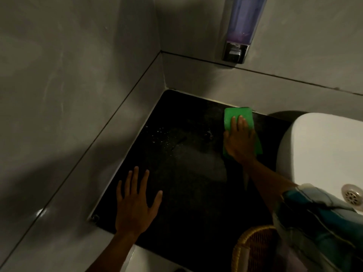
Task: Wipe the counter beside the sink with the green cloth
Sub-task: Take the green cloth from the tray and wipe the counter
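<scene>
The dark speckled counter (182, 173) fills the corner between two grey walls, left of the white sink (322, 146). A folded green cloth (235, 116) lies flat at the counter's far right, near the back wall. My right hand (239, 140) presses down on the cloth with fingers flat, covering its middle and lower part. My left hand (135, 201) rests flat on the counter near its front left edge, fingers spread, holding nothing. Water droplets (159, 134) glint on the counter's left side.
A wall-mounted soap dispenser (239, 30) hangs above the back right of the counter. A wicker basket (255, 250) sits at the counter's front right. The sink's drain (352, 197) shows at the right edge. Grey tiled walls close in the left and back.
</scene>
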